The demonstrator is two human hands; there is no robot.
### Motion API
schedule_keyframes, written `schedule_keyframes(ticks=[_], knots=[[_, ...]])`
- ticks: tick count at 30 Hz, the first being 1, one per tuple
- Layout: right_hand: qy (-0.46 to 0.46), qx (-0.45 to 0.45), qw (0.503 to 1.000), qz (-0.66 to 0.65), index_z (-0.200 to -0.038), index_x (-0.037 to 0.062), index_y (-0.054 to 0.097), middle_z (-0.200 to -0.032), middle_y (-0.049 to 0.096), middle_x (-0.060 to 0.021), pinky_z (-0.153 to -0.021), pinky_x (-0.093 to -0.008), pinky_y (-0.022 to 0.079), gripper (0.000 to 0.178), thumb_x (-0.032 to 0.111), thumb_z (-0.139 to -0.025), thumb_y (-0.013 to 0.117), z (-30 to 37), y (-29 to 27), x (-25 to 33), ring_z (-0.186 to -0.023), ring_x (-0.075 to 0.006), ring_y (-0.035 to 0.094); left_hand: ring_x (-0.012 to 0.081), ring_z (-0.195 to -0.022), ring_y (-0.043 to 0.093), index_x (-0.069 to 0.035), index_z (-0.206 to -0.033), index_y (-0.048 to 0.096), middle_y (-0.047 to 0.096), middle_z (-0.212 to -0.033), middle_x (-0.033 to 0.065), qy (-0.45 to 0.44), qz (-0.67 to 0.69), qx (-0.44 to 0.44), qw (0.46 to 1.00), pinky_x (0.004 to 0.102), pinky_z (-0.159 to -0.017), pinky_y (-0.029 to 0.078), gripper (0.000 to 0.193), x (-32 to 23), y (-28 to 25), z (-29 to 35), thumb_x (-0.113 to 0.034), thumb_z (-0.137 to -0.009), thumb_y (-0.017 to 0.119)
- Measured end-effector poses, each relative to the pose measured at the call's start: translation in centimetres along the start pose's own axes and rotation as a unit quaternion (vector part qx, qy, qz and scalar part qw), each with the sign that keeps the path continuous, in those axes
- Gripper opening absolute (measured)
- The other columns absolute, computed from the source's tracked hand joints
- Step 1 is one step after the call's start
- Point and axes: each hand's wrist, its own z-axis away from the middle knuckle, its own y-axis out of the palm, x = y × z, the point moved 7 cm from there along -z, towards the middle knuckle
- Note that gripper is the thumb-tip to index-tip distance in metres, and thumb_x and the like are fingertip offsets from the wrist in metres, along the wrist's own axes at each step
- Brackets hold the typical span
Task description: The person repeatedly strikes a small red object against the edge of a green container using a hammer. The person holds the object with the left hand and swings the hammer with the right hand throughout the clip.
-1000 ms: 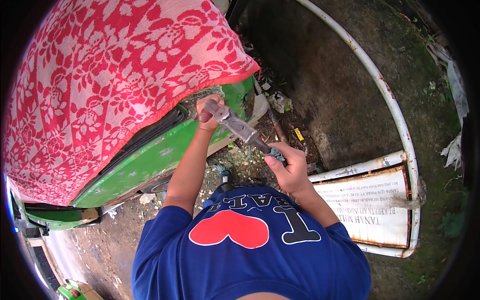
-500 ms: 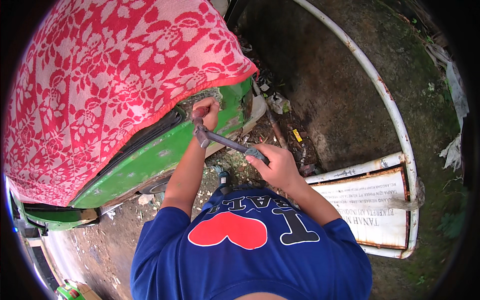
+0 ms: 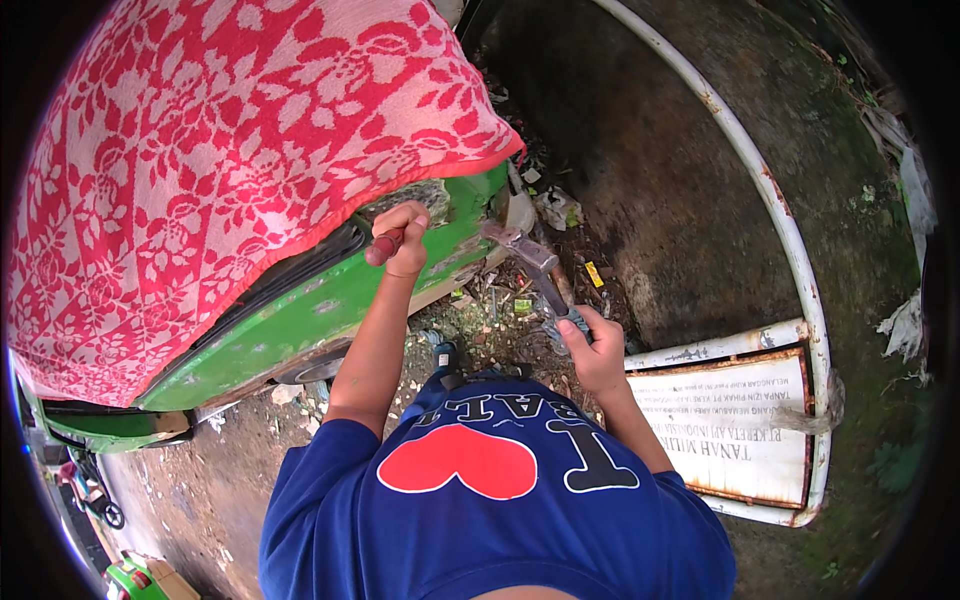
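Observation:
My left hand [image 3: 407, 236] is closed round the reddish-brown handle [image 3: 384, 248] of a tool, close against the green car body [image 3: 330, 305]. The tool's far end is hidden by my hand and the panel, so its exact kind does not show. In my right hand [image 3: 597, 352] is a hammer [image 3: 540, 262], gripped at the wrapped lower end of its handle. Its metal head is raised to the right of my left hand, apart from the tool handle. Worn paint and bare patches mark the panel near my left hand.
A red and pink floral blanket [image 3: 250, 150] drapes over the car. To the right stands a curved white metal frame [image 3: 755, 175] with a rusty-edged white sign [image 3: 725, 430]. Litter and stones [image 3: 490, 320] lie on the ground below my hands.
The hammer head has swung away to the right from the tool handle, and my right hand has moved right and down. My left hand keeps its grip, the handle end now tilted left and lower.

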Motion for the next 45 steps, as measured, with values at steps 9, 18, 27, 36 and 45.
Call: schedule_keyframes(ticks=[9,18,27,36,45], knots=[[0.031,-0.008,0.999,-0.019,-0.092,-0.0025,0.064,-0.058,0.052,-0.0061,-0.051,-0.0289,0.039,0.029,0.026,-0.089,0.066,0.2,0.2,-1.4,-0.053,-0.0109,0.046,0.0174,-0.052,0.046,0.002,-0.060,0.038,0.047,-0.059,0.0084,0.030,-0.001,0.016,0.999,0.0300,-0.051,0.037,0.025,-1.1,0.3,-0.7,-0.002,-0.075,0.059],[0.024,-0.003,0.999,-0.026,-0.090,-0.0029,0.064,-0.057,0.051,-0.0061,-0.051,-0.0283,0.038,0.031,0.027,-0.089,0.066,-0.4,0.8,-2.3,-0.053,-0.0104,0.045,0.0203,-0.049,0.045,0.001,-0.060,0.043,0.047,-0.058,0.0079,0.041,-0.075,0.044,0.995,0.0313,-0.049,0.037,0.028,-1.2,0.7,-0.7,-0.009,-0.078,0.061],[-0.052,0.012,0.997,-0.052,-0.092,-0.0025,0.064,-0.069,0.061,-0.0100,-0.053,-0.0306,0.043,0.027,0.024,-0.088,0.068,-0.6,2.0,0.1,-0.058,-0.0186,0.059,0.0201,-0.047,0.042,0.001,-0.058,0.042,0.042,-0.055,0.0074,0.047,-0.120,0.059,0.990,0.0318,-0.047,0.034,0.030,-1.7,1.6,-0.7,-0.009,-0.078,0.061],[-0.211,0.062,0.971,0.094,-0.096,-0.0025,0.066,-0.077,0.066,-0.0152,-0.056,-0.0362,0.050,0.028,0.023,-0.084,0.071,-1.1,4.4,6.3,-0.065,-0.0302,0.065,0.0209,-0.045,0.040,0.002,-0.058,0.041,0.040,-0.053,0.0078,-0.006,-0.172,0.063,0.983,0.0321,-0.045,0.033,0.021,-0.7,1.6,0.3,0.002,-0.070,0.058],[-0.036,0.016,0.999,-0.034,-0.098,-0.0053,0.065,-0.066,0.059,-0.0084,-0.054,-0.0292,0.042,0.031,0.024,-0.087,0.067,0.7,0.3,-0.5,-0.058,-0.0151,0.056,0.0288,-0.049,0.043,-0.004,-0.057,0.037,0.037,-0.055,0.0090,0.112,-0.206,0.154,0.960,0.0380,-0.048,0.037,0.027,-3.4,3.3,1.0,0.001,-0.064,0.062]])
